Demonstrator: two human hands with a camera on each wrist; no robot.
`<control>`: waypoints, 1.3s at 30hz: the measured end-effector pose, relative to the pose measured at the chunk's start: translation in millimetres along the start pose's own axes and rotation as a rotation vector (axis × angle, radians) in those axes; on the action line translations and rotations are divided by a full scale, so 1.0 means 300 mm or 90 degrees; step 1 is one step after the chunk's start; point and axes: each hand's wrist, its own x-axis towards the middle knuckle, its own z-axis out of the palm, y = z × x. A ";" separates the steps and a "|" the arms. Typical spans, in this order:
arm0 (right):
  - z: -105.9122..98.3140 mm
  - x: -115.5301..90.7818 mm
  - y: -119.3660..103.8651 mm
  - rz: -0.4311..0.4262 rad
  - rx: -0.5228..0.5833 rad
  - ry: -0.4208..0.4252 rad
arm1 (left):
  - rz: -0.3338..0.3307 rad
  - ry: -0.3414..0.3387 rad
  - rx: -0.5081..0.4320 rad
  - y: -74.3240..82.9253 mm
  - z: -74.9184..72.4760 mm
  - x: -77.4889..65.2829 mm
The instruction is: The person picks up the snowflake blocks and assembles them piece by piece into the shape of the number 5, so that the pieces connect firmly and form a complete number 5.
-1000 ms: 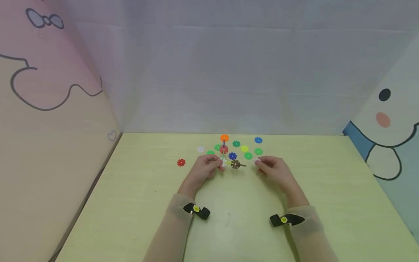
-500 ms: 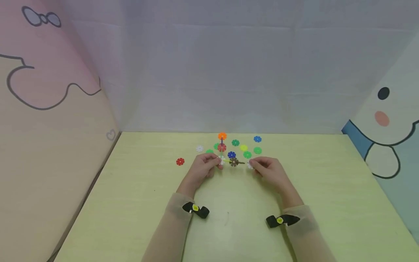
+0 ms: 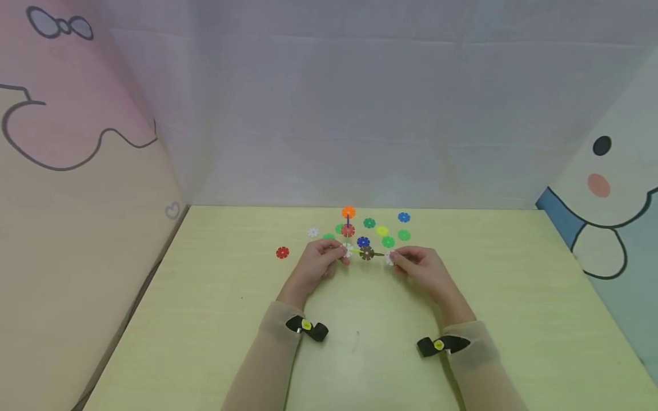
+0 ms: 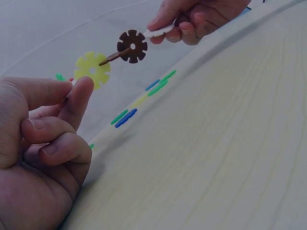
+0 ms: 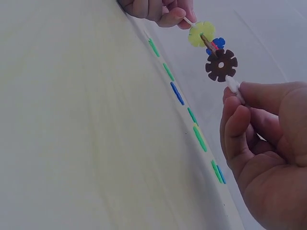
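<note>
My left hand pinches a white notched plastic disc, part of a joined chain of such discs held above the table. From it run a yellow disc, an edge-on brown disc and a flat-facing brown disc. Another branch goes away from me through a red disc to an orange disc. Thumb and fingers of my right hand pinch another white disc, its edge meeting the rim of the end brown disc. How deep the slots engage cannot be seen.
Loose discs lie flat on the pale table beyond the hands, among them a blue disc, a yellow disc and several green ones. To the left are a red disc and a white disc. A grey curtain hangs behind.
My right hand has moved left, bringing its white disc from apart to touching the chain's brown end. My left hand keeps its hold, and the loose discs lie as before.
</note>
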 end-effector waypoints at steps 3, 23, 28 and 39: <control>0.002 -0.001 -0.002 0.004 -0.007 -0.008 | -0.001 -0.002 0.003 0.001 0.000 0.000; 0.013 0.003 -0.004 -0.032 -0.071 -0.026 | -0.001 -0.017 0.004 0.002 -0.008 -0.001; 0.021 0.006 -0.008 -0.026 -0.078 -0.022 | -0.003 -0.018 0.013 0.006 -0.007 -0.003; 0.012 0.006 -0.008 0.022 0.042 0.011 | -0.002 -0.015 0.012 0.004 -0.006 -0.004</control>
